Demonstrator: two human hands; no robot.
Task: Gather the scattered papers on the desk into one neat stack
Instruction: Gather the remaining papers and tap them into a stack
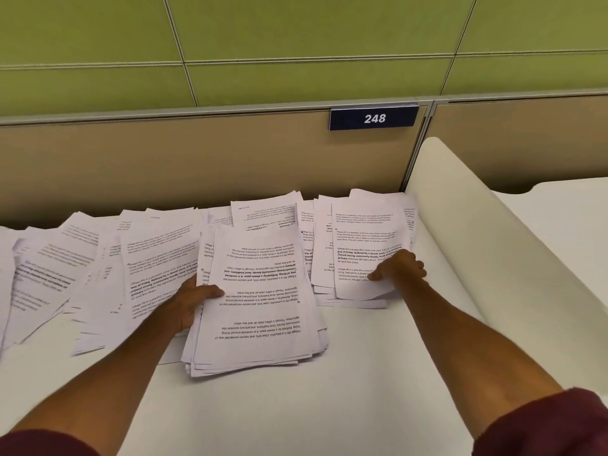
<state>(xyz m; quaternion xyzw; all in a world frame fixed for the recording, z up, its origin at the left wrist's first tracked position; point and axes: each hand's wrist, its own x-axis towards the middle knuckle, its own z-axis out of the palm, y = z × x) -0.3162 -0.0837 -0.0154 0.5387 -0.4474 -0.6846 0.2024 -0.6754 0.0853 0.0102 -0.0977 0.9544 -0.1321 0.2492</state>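
A rough stack (pixel 260 307) of printed pages is seen near the middle of the white desk (pixel 296 409), its edges uneven and its text upside down to the viewer. The stack is gripped at its left edge by the left hand (pixel 192 302): the thumb is laid across the top page and the fingers are curled beneath. To the right, just beside the stack, a smaller sheaf (pixel 365 238) is held by the right hand (pixel 401 266), with the thumb pressed on the top page and the fingers wrapped round the sheaf's right edge; its near end appears slightly raised off the desk. More pages are spread under and behind the sheaf. On the left side of the desk, loose sheets (pixel 95 268) are fanned out, overlapping one another; some are blurred and their text cannot be read. Further pages are lodged behind the stack against the beige partition (pixel 197 159). A dark number plate (pixel 374 118) marked 248 is fixed at the partition's top edge, and green wall panels (pixel 296 44) are seen above it. A curved white divider (pixel 477 232) borders the desk on the right. Dark red sleeves (pixel 546 426) are pushed up both forearms.
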